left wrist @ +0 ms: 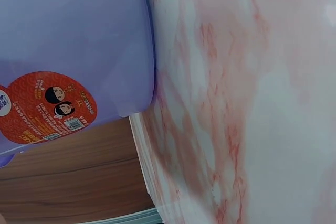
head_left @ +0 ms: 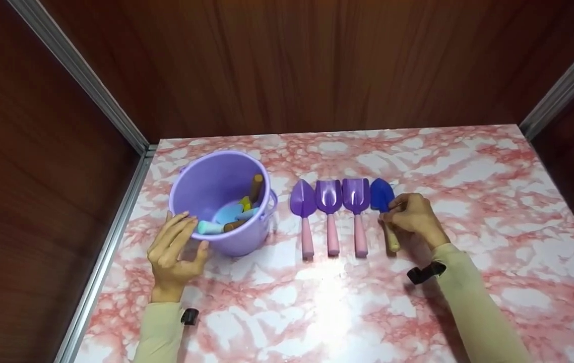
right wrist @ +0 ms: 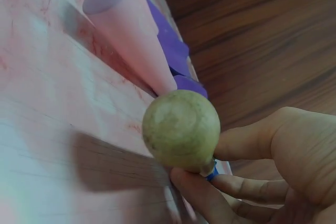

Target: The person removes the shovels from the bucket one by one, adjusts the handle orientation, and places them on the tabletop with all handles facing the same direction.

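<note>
Head view: bright, mostly crisp. Light appears to come from above; blown-out white glare at lower centre of the glossy red-and-white marbled tabletop (head_left: 327,312). Small highlights on the shiny purple shovel blades (head_left: 329,194). Dark brown wood-grain panels (head_left: 317,65) read dim, darkest at the sides. Shadow beside the pale yellow-green right sleeve (head_left: 478,307).

Left wrist view: dimmer, cool, low contrast. Fine print on the red paper label (left wrist: 26,116) too small to read.

Right wrist view: dull, hazy. Round yellowish handle end (right wrist: 181,127) slightly soft; brownish shadow on tabletop; pale glare, lower left.
</note>
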Demonstrator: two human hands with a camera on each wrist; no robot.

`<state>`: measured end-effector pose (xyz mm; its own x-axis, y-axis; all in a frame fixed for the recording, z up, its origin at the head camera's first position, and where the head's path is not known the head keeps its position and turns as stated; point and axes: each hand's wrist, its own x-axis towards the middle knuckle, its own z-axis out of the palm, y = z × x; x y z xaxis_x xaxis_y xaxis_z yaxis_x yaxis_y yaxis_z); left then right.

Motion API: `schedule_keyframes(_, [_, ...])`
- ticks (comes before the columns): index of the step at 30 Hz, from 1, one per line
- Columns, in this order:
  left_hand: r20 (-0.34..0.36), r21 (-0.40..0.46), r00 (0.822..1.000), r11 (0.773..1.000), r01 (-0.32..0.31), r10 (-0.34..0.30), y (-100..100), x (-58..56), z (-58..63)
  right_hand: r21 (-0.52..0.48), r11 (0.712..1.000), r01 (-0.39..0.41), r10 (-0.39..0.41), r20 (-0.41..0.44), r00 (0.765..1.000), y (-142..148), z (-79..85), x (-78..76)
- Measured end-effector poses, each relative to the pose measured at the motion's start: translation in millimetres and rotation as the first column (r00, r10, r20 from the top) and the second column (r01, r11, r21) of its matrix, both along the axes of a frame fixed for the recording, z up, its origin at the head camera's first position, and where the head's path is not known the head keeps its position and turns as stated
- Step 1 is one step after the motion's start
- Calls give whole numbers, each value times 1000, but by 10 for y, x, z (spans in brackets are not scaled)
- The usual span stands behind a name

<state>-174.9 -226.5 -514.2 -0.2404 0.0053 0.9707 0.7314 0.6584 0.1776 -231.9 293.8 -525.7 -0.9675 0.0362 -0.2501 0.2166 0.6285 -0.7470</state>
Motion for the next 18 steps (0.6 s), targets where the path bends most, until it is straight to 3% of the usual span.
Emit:
schedule_keyframes(13, [17,14,1000,1000,15,-15,-7,3,-34,79,997,-13,14,-5,1000,-39,7,11])
schedule_keyframes(18, [16,9,1000,1000,11,-11,-16,-8,-39,8,1000,-9,9,42,999,-22,40,16])
